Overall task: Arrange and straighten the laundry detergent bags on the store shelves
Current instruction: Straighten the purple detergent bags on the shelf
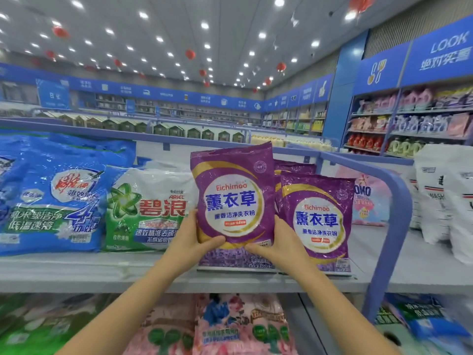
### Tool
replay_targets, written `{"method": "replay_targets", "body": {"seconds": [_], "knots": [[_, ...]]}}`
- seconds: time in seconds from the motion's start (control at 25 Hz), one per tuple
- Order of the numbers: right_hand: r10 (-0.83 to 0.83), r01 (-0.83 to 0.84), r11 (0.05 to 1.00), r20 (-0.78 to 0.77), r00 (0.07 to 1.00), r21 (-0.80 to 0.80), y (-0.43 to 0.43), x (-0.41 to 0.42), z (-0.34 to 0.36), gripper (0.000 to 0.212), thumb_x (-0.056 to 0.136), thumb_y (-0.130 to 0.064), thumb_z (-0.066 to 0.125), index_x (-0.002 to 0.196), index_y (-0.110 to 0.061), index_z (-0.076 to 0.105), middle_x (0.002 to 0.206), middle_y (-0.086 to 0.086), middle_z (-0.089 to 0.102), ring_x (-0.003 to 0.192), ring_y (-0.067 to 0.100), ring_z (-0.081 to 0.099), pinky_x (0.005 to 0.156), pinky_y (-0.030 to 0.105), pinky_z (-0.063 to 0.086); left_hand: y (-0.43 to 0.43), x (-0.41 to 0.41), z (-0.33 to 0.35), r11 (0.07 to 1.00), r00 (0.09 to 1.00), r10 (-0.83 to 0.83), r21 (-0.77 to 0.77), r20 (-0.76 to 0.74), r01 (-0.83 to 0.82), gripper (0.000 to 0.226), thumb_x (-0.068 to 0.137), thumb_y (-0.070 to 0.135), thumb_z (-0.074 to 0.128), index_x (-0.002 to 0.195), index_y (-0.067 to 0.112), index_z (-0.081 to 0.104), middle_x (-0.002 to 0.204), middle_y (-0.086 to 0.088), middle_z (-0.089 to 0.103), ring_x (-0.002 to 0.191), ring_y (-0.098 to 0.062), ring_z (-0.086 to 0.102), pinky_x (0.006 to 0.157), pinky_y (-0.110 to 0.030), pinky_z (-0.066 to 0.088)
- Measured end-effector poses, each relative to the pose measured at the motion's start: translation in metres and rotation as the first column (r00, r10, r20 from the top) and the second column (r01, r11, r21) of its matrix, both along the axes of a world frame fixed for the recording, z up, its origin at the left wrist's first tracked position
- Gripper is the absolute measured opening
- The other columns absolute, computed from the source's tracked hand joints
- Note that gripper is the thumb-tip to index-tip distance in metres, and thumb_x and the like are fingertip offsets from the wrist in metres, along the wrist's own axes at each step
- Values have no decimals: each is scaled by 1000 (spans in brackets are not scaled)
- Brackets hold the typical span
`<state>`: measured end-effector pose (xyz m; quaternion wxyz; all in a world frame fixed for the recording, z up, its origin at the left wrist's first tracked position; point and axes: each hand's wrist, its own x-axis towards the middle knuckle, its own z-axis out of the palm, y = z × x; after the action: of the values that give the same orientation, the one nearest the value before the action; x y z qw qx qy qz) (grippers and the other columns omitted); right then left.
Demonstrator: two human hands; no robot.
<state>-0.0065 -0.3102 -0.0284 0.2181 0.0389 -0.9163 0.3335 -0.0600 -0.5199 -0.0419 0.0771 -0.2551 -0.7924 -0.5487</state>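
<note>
While I hold front purple bag (231, 198) upright, left hand (190, 239) and right hand (279, 244) grip its lower corners, thumbs on face, base seemingly on shelf (76, 267). Step: squaring it. Second purple bag (317, 219) just right of grip, green-white bag (143, 211) just left. Next, I judge: seat it level, face forward.

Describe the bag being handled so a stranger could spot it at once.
On the grey shelf, right of the green-and-white Ariel bag, stand purple Eichimoo bags. The target bag is the leftmost and highest, gripped low by the left hand and right hand.
</note>
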Motion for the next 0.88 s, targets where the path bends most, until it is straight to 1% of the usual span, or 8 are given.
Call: {"method": "replay_targets", "body": {"seconds": [0.08,0.16,0.24,0.36,0.48,0.68,0.8,0.88], "knots": [[-100,92,981,38,994,168,2,8,-11,83,63,-63,70,130,-24,38,116,-5,59,108,16,57,87,36,51,1,0,-9,992,997,-40,-113,67,47,66,78,38,71,132,26,34,117,14,55,107,-4,56,86,-16,45],[-174,127,956,160,972,266,3,11,-18,95,67,-67,63,139,-16,25,122,2,58,109,22,58,87,39,51,-1,-6,-13,965,988,-48,-248,145,83,83,75,55,67,141,30,23,124,12,55,112,-9,56,94,-24,45],[-212,127,939,246,946,320,4,7,-16,96,71,-69,59,140,-11,25,129,6,54,113,25,56,91,40,49,-1,-11,-12,949,971,-62,-286,233,129,104,67,67,66,146,35,8,131,12,52,117,-11,54,101,-31,42],[-154,56,958,342,927,280,2,2,-8,94,77,-63,57,142,-5,23,139,9,45,121,26,50,99,37,45,4,-14,-7,974,923,-129,-127,362,186,97,70,51,73,146,26,19,129,9,55,114,-10,54,99,-29,42],[-63,25,994,377,924,104,0,-2,-6,98,83,-50,60,147,-2,2,151,7,29,134,24,36,104,29,34,12,-15,-2,973,897,-191,-43,398,226,72,78,30,72,140,21,35,122,8,61,110,-8,57,96,-26,42],[-16,33,999,357,934,-43,-1,-15,-5,90,85,-41,62,146,-6,6,150,4,31,136,20,33,102,25,32,21,-28,1,985,907,-167,16,386,174,64,79,20,72,135,16,42,114,5,64,105,-12,60,97,-30,44],[8,-1,1000,379,925,-19,4,-22,-4,91,83,-44,63,147,-9,9,150,3,30,136,20,32,107,28,31,19,-30,1,991,923,-111,-27,370,130,75,76,24,75,137,13,33,114,4,60,105,-13,57,98,-30,43],[-14,-33,995,446,895,97,4,-21,-7,82,83,-48,61,144,-12,21,146,3,37,131,21,39,106,29,35,13,-28,-3,988,928,-69,-106,366,116,86,74,29,77,140,12,26,119,2,56,108,-14,55,99,-29,42]]}}
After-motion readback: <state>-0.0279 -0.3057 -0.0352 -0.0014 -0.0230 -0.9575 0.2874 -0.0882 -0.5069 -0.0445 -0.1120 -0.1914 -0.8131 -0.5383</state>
